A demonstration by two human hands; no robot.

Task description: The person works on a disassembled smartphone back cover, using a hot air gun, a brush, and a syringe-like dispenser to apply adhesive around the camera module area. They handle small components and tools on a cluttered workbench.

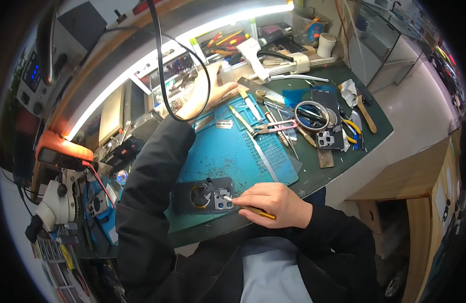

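Note:
A dark phone back part (185, 198) with a round ring and camera openings lies on the blue work mat (217, 156). My right hand (273, 204) holds a yellow-handled tool (258, 210), its light tip at the camera openings. My left hand (202, 91) is stretched toward the back of the bench, thumb apart from the fingers, beside a small translucent bottle (227, 73); contact with it is unclear. A black cable loop crosses in front of that hand. A razor blade (224, 124) and slim tools lie on the mat.
Pliers (353, 134), a tape roll (312, 103) and other tools crowd the bench's right. An orange meter (63, 149) and white microscope (58, 202) stand left. A lamp (238, 14) spans the back shelf. A wooden cabinet (414, 171) stands beyond the right edge.

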